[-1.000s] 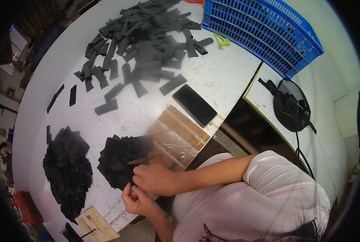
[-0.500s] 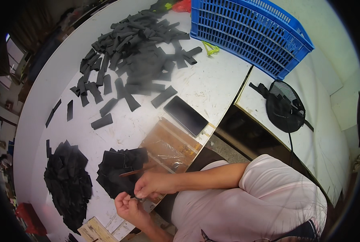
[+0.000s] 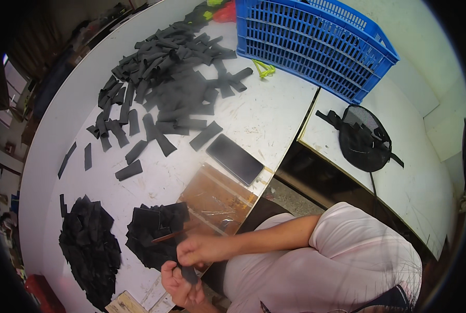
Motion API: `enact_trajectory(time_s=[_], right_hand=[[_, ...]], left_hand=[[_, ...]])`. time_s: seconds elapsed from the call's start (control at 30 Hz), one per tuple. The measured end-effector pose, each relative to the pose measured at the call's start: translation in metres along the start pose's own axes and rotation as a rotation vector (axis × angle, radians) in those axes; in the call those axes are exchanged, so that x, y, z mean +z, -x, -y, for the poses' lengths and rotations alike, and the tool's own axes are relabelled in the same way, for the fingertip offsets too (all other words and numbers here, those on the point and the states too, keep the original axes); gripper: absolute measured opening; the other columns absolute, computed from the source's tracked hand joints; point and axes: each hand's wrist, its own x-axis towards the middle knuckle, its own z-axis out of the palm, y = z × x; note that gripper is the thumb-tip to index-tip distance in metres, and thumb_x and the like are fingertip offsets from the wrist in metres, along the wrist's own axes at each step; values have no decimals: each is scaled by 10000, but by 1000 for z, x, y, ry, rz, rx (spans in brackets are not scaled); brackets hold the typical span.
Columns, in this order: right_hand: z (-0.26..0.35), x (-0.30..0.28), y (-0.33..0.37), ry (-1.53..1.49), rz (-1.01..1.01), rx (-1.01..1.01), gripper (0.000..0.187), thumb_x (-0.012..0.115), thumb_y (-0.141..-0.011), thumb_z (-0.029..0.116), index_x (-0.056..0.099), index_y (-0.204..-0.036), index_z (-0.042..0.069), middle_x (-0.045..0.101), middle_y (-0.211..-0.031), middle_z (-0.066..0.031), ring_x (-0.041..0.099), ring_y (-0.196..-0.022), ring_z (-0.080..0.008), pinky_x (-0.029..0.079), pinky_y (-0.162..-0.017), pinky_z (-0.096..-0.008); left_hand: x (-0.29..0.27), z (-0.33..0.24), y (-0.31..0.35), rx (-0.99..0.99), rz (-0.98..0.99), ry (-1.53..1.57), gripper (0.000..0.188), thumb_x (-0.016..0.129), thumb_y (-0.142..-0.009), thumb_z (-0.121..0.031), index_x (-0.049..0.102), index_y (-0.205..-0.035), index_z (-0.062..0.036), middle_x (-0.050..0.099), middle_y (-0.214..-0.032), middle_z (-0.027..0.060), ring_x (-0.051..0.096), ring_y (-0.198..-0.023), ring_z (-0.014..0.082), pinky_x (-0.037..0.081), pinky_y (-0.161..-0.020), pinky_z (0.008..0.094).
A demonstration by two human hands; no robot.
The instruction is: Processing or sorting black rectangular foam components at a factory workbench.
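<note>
My left hand (image 3: 180, 286), lowest in the view, has its fingers curled round a small dark fabric piece (image 3: 189, 274). Just above it, my right hand (image 3: 204, 249) is closed, its fingertips pinching at the same piece. A slim reddish-brown stick-like thing (image 3: 169, 237) juts out beside the right hand; I cannot tell if that hand grips it. Behind both hands lies a pile of flat black fabric pieces (image 3: 152, 221). A larger heap of black pieces (image 3: 89, 245) sits farther left. A brown board under clear plastic (image 3: 209, 192) lies at the table edge.
Many dark fabric tubes (image 3: 160, 68) are heaped at the far side. A black phone (image 3: 235, 159) lies near the board. At the back right stands a blue plastic crate (image 3: 306, 47), with a black mesh pouch (image 3: 366, 138) on the adjoining table. A gap separates the two tables.
The dark piece between my hands now shows more fully. My left hand has turned, its fingers curling round the piece. The whole view has shifted slightly.
</note>
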Motion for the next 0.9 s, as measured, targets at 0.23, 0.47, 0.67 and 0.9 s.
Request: enact_trajectory(time_s=[0.23,0.47,0.67,0.9], right_hand=[[-4,-6,-4,222,-60,-485,126,501,-822,129,478,-761,20,493,-711,-7,475,-657,-88,392,-583,-218],[14,13,6,696,-252,-738,117,503,-792,94,467,-743,-6,462,-731,-102,489,-664,-259,392,-588,-306],[26,13,13,1019,-327,-835,123,531,-777,96,496,-700,7,458,-736,-96,481,-719,-259,394,-597,-317],[58,15,27,606,-312,-299,164,567,-788,150,498,-733,12,512,-712,-104,509,-643,-239,398,-564,-298]], left_hand=[[10,19,-1,311,-296,-698,293,551,-757,2,496,-1040,51,570,-745,56,438,-536,34,308,-446,137],[29,29,-4,478,-491,-799,162,514,-784,10,540,-939,47,546,-792,71,457,-633,84,376,-549,185],[29,30,-10,517,-470,-726,97,499,-798,4,533,-884,32,575,-845,92,487,-596,49,347,-465,135],[39,-5,-17,42,-171,125,149,500,-771,46,427,-891,-5,564,-787,135,379,-372,31,284,-337,150]])
